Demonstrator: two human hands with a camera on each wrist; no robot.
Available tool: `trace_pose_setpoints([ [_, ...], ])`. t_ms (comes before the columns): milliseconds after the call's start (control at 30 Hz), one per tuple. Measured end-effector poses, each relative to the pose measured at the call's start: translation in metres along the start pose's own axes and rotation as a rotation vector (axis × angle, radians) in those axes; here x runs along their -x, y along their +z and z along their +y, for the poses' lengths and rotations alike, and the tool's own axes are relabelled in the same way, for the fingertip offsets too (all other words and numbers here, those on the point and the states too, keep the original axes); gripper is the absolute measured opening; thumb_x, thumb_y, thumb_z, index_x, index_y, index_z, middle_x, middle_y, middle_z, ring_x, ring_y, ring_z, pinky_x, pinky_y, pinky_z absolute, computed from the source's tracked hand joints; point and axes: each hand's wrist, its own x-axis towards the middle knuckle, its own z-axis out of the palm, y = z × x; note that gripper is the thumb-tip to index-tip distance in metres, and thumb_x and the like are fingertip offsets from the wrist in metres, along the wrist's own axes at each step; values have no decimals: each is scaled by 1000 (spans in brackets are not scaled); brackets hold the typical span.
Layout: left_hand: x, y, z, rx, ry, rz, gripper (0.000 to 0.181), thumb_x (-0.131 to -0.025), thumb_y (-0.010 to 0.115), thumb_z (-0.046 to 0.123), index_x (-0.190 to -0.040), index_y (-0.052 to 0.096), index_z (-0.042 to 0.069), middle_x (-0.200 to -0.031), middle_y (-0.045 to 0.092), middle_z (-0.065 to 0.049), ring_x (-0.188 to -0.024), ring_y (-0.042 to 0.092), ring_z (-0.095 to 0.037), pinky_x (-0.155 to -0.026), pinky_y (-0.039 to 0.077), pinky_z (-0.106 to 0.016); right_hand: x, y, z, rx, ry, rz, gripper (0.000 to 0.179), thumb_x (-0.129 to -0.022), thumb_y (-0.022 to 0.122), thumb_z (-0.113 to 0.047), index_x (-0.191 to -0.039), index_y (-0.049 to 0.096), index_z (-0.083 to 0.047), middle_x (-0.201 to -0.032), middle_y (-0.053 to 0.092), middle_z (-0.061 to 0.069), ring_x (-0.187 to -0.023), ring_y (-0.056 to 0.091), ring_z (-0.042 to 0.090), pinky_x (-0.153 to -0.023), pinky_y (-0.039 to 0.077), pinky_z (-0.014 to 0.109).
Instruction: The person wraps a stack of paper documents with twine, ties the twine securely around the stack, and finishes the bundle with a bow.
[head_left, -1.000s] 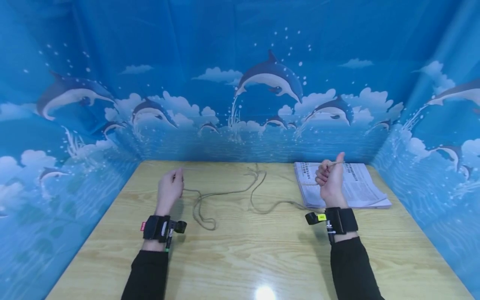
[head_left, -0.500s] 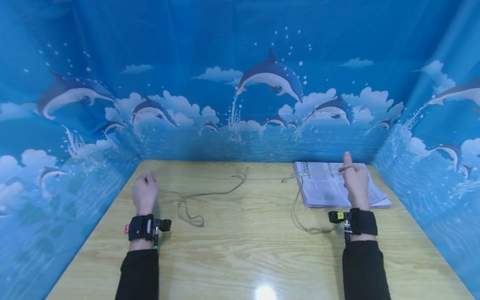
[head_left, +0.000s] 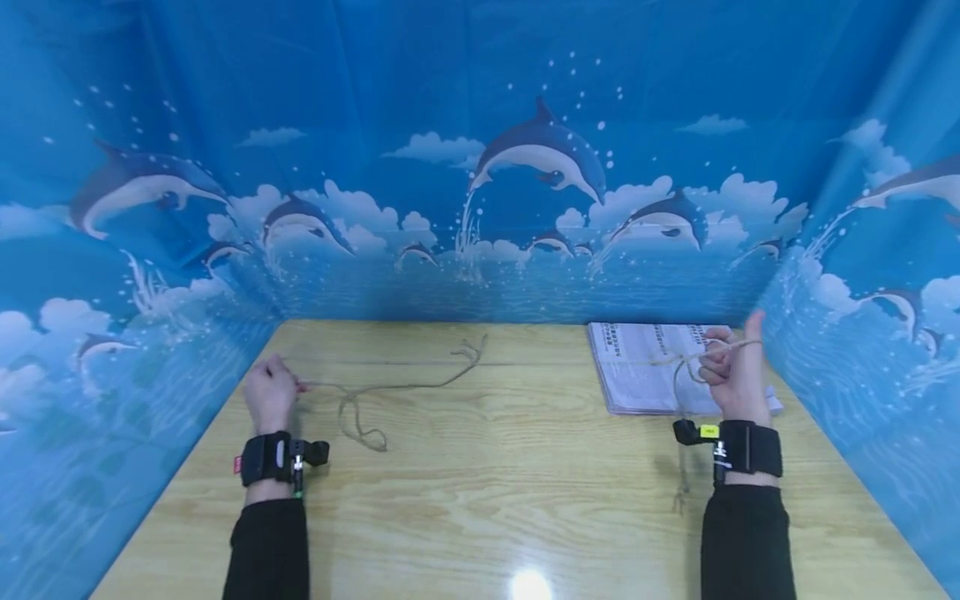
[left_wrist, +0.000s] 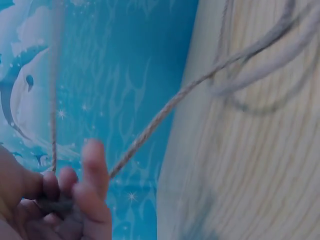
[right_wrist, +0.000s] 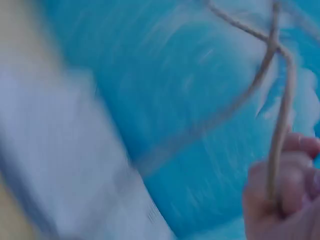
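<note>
A thin tan rope [head_left: 405, 387] runs between my two hands, one length drawn nearly straight across the table. At the left, my left hand [head_left: 272, 393] grips the rope, and a loose tail with a frayed end trails from it. In the left wrist view, curled fingers [left_wrist: 92, 170] hold the rope, two strands leaving them. My right hand [head_left: 738, 379] is raised over the newspapers' right side, thumb up. Its fingers are curled and the rope passes across the thumb, crossing itself just left of the hand. In the right wrist view, a rope strand [right_wrist: 281, 120] enters the curled fingers.
A stack of newspapers [head_left: 637, 383] lies at the back right of the wooden table [head_left: 480, 492]. A blue dolphin-print curtain [head_left: 420, 275] encloses the back and both sides. One frayed rope end hangs below the right hand.
Both hands have moved apart, left hand leftward and right hand rightward over the newspapers. The rope between them has straightened, and the slack on the right has been drawn along with the right hand.
</note>
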Motion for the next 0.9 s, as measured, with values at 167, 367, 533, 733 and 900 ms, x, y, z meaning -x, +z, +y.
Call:
trace_pose_setpoints([
  [167,3,-1,-6,-178,-2,-48,42,-102,40,33,-106,62,-3,-93,67,-19,-83,59,-32,-68,41,-39,3,22,5,802,-156,232,65,-92,32,-72,-89,62,-14,-53,36,-9,-45,26,9,-46,14,38],
  [367,13,11,8,-389,112,-272,50,-100,45,33,-132,51,-4,-128,50,-35,-116,49,-49,-87,44,-59,6,57,20,593,3,-147,59,-99,27,-61,-98,55,-9,-49,37,-8,-41,23,8,-51,6,41],
  [533,32,35,38,-378,280,-355,47,-100,49,37,-126,58,-1,-114,63,-27,-103,60,-40,-80,48,-51,5,83,40,513,156,-223,64,-95,17,-66,-101,53,-13,-44,38,-10,-36,29,4,-45,10,33],
  [733,64,70,71,-288,355,-509,37,-99,55,37,-111,68,5,-92,71,-14,-75,66,-24,-60,48,-32,5,99,58,290,139,-179,61,-97,11,-60,-102,51,-14,-45,34,-9,-38,25,5,-45,14,24],
  [900,88,95,87,-234,386,-589,31,-98,59,35,-107,69,8,-91,71,-12,-68,64,-22,-56,48,-30,6,105,68,23,125,-130,63,-96,13,-60,-96,55,-12,-49,22,-7,-47,8,9,-51,5,25],
])
